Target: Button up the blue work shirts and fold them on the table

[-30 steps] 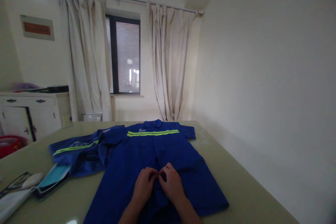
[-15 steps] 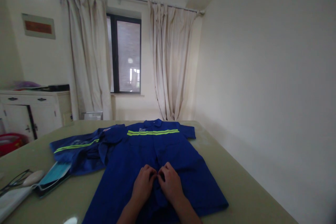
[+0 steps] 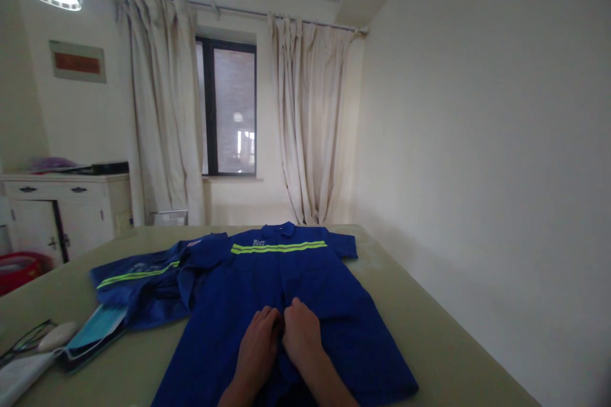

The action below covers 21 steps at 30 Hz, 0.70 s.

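A blue short-sleeved work shirt (image 3: 324,311) with yellow-green reflective stripes lies spread on the table, its collar at the far end. My left hand (image 3: 261,337) and my right hand (image 3: 301,327) are side by side on its front opening. Both have bent fingers closed on the shirt's front edges. The fingertips are partly hidden behind the knuckles, so any button between them cannot be made out. Left of this shirt lies a second blue garment (image 3: 143,296), crumpled, with the same kind of stripe.
On the pale green table (image 3: 443,356), at left, are a light blue face mask (image 3: 98,325) on a dark flat item, a computer mouse (image 3: 58,336), glasses (image 3: 29,338) and a white object (image 3: 23,378). A wall runs along the right; a white cabinet (image 3: 83,216) stands back left.
The view has tilted up slightly. My right hand has turned and come closer to the left, its fingers more tucked in. The shirt stays in place.
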### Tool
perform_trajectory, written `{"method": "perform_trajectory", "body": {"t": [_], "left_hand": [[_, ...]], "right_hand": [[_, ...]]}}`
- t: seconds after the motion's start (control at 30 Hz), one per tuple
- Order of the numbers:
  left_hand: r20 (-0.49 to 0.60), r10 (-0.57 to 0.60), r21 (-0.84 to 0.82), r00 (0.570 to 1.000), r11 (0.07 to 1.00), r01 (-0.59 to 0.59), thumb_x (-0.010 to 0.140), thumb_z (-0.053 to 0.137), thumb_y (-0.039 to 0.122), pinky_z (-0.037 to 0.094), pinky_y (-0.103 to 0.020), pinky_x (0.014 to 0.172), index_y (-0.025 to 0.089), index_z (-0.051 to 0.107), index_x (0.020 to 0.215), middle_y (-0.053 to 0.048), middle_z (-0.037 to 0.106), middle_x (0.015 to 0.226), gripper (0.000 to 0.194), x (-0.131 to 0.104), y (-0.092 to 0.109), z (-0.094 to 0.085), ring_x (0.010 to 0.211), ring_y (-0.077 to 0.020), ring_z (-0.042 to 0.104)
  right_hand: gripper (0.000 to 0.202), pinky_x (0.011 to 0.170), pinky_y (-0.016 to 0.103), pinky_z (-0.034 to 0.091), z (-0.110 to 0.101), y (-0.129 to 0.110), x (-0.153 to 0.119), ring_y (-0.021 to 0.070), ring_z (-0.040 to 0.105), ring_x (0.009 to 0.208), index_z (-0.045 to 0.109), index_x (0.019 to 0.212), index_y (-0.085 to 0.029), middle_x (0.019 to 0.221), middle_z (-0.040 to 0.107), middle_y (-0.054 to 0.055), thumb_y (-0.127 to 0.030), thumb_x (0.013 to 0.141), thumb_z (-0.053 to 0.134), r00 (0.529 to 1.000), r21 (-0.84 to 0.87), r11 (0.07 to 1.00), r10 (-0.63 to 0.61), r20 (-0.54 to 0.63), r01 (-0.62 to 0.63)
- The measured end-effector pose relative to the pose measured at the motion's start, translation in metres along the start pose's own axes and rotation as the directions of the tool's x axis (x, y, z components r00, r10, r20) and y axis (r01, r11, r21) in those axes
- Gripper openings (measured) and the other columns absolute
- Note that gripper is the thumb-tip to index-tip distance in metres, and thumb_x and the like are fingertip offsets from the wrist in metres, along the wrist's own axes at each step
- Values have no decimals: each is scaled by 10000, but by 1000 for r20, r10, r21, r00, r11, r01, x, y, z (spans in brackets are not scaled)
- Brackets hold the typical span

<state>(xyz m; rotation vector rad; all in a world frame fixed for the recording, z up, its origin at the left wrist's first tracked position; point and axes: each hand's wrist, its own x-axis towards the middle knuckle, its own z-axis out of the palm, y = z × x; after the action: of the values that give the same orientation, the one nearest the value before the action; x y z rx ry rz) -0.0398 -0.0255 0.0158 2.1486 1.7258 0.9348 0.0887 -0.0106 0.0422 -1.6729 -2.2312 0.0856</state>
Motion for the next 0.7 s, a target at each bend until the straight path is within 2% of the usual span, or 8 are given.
{"method": "perform_trajectory", "body": {"t": [0.07, 0.2, 0.37, 0.5, 0.7], "left_hand": [[-5, -10, -34, 1000, 999, 10, 966, 376, 187, 431, -345, 875, 228, 628, 888, -55, 663, 989, 267, 2, -4, 2, 961, -220, 597], [-31, -38, -143, 999, 989, 33, 985, 393, 325, 472, -376, 921, 216, 659, 933, -73, 684, 1013, 292, 6, -13, 6, 993, -234, 635], [-83, -43, -289, 996, 957, 17, 930, 500, 392, 525, -372, 938, 223, 696, 1082, -77, 743, 1077, 300, 8, -17, 7, 1017, -243, 686], [-67, -19, -296, 998, 955, -1, 908, 523, 389, 542, -369, 912, 228, 722, 1067, -73, 763, 1049, 302, 8, -15, 5, 975, -243, 699], [-84, 43, -266, 996, 962, -63, 989, 353, 307, 507, -403, 1010, 230, 724, 1131, -98, 739, 1133, 405, 4, -11, 5, 1089, -238, 671]], "right_hand": [[262, 806, 321, 481, 5, 3, -5, 247, 675, 983, 705, 971, -205, 1067, 686, 98, -62, 886, 502, 998, 63, 998, -22, -62, 26], [187, 787, 275, 455, 13, 12, -12, 199, 660, 926, 654, 960, -232, 1046, 659, 46, -125, 922, 505, 990, 213, 976, -10, -141, 40], [182, 808, 237, 438, 11, 19, -9, 163, 637, 895, 622, 907, -238, 985, 635, 11, -106, 914, 497, 971, 404, 912, 24, -237, 76], [166, 820, 239, 444, 9, 23, -6, 167, 636, 889, 629, 863, -228, 947, 642, 12, -101, 887, 524, 975, 502, 862, 53, -214, 64], [108, 760, 246, 458, 12, 26, -3, 174, 627, 815, 624, 790, -210, 862, 648, 22, -120, 830, 578, 975, 626, 779, 134, -179, 8]]}}
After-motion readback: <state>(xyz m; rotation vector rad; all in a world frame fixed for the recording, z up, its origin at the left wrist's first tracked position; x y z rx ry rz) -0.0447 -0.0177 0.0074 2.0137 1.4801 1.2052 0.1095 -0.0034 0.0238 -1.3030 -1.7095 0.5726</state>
